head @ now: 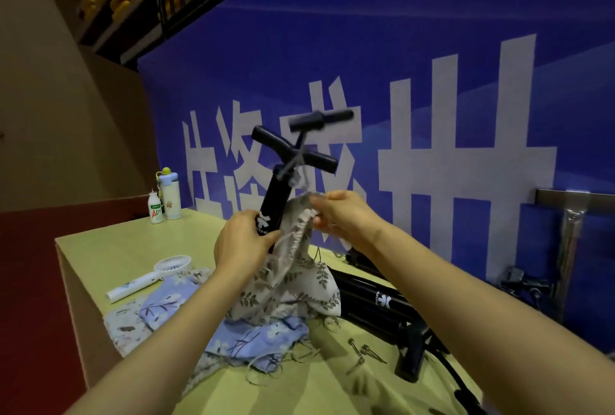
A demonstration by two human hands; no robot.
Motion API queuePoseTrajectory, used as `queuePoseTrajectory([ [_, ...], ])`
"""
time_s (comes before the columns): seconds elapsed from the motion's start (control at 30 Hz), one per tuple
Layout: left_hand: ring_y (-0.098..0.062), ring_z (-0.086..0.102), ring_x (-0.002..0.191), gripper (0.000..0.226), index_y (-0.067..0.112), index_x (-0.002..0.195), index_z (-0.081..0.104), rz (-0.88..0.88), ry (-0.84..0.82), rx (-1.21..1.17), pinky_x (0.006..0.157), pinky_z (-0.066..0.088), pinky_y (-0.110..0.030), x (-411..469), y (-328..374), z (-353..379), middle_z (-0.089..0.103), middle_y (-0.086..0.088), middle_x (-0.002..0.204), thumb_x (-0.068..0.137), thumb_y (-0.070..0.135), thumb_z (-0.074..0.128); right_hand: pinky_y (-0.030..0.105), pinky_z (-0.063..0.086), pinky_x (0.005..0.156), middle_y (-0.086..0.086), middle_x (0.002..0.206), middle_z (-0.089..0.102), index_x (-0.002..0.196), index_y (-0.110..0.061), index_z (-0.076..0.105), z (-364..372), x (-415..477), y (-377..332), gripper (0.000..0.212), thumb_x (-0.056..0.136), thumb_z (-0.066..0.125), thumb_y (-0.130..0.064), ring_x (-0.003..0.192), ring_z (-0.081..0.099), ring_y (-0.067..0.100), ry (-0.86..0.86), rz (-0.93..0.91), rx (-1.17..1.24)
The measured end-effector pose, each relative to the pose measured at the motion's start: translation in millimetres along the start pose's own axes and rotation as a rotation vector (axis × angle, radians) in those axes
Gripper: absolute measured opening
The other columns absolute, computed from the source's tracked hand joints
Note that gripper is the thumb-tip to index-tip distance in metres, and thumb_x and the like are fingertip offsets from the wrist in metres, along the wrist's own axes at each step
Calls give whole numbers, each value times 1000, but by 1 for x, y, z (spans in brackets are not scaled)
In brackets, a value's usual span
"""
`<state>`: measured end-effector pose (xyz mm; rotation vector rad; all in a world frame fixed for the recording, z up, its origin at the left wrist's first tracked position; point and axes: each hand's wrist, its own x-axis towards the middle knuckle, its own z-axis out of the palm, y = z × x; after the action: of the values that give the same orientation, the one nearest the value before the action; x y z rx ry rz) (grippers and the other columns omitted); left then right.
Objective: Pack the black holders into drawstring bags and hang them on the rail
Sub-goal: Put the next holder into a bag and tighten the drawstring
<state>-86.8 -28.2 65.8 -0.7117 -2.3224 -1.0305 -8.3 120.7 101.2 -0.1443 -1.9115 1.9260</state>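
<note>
The left hand (pixel 244 241) is closed around the barrel of an upright black holder (pixel 274 201), pinching the gathered mouth of a leaf-print drawstring bag (pixel 293 278) against it. The right hand (pixel 346 215) grips the puckered bag rim on the opposite side, fingers curled into the cloth. The bag covers the holder's lower part and rests on the table (pixel 100 248); the T-handle (pixel 293 150) stands clear above the opening. A blurred second T-handle (pixel 319 120) shows just behind it; whether it belongs to a separate holder cannot be told.

More black holders (pixel 376 301) lie flat to the right, and blue floral bags (pixel 253 338) are heaped in front with loose cords trailing. A metal rail (pixel 572 198) is mounted on the right.

Risks, as judged: the cord may cinch below the crossbar unevenly and let the holder slip when hung; trailing cords may snag neighbouring bags when this one is lifted.
</note>
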Motion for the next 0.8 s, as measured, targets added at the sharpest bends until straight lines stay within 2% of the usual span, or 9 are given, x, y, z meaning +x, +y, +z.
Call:
queuePoseTrajectory([
  [0.1, -29, 61, 84, 24, 12, 100, 66, 35, -50, -34, 69, 53, -41, 0, 2, 5, 65, -11, 102, 81, 26, 69, 16, 52, 50, 6, 71, 49, 90, -3, 53, 15, 3, 1, 13, 98, 43, -3, 46, 54, 8, -7, 8, 216],
  [0.2, -25, 54, 103, 40, 16, 123, 57, 80, -107, -122, 81, 44, -35, 4, 9, 0, 52, -7, 118, 84, 25, 63, 20, 48, 50, 6, 63, 41, 71, -12, 45, 19, 14, 1, 28, 98, 42, -5, 52, 45, 12, 91, -25, 163],
  [0.3, -21, 51, 103, 44, 14, 123, 57, 81, -73, -269, 87, 45, -38, 10, 18, -8, 49, -3, 112, 86, 39, 60, 22, 40, 49, 5, 56, 38, 69, -10, 46, 20, 20, -1, 30, 98, 40, -4, 43, 41, 10, 154, -4, 178],
  [0.4, -18, 52, 84, 51, 18, 85, 65, 100, -15, -296, 67, 38, -29, 13, 37, -15, 50, -1, 88, 79, 66, 48, 23, 44, 46, 15, 60, 55, 80, -2, 56, 30, 22, -8, 23, 97, 44, -8, 48, 49, 15, 156, -15, 172],
  [0.47, -15, 44, 59, 59, 17, 55, 45, 41, 43, -347, 53, 27, -26, 18, 57, -24, 44, 0, 64, 84, 68, 40, 27, 47, 51, 18, 71, 60, 99, 1, 60, 38, 21, -18, 19, 97, 44, -9, 56, 54, 20, 100, -82, 169],
  [0.53, -14, 35, 48, 63, 15, 50, 36, -71, 145, -442, 48, 23, -27, 31, 73, -40, 39, -1, 52, 87, 65, 35, 25, 48, 47, 11, 64, 58, 102, -2, 58, 44, 19, -36, 19, 95, 40, 1, 52, 55, 19, 35, -144, 248],
  [0.63, -13, 33, 44, 64, 15, 47, 30, -121, 338, -567, 45, 24, -26, 51, 79, -58, 37, 2, 42, 88, 63, 41, 18, 44, 40, 8, 58, 56, 79, -3, 60, 46, 17, -62, 28, 92, 38, 9, 44, 51, 12, 21, -194, 405],
  [0.73, -11, 34, 45, 59, 16, 49, 33, -201, 318, -590, 37, 26, -16, 47, 65, -50, 36, 3, 46, 86, 58, 51, 15, 44, 41, 3, 56, 55, 77, -3, 60, 41, 14, -52, 27, 91, 41, 10, 39, 48, 5, 40, -136, 446],
  [0.8, -13, 35, 43, 58, 15, 47, 34, -244, 300, -606, 49, 34, -22, 41, 50, -36, 35, 0, 44, 87, 52, 55, 13, 46, 43, 4, 64, 55, 84, -3, 61, 35, 12, -36, 21, 93, 45, 5, 43, 49, 4, 39, -78, 423],
])
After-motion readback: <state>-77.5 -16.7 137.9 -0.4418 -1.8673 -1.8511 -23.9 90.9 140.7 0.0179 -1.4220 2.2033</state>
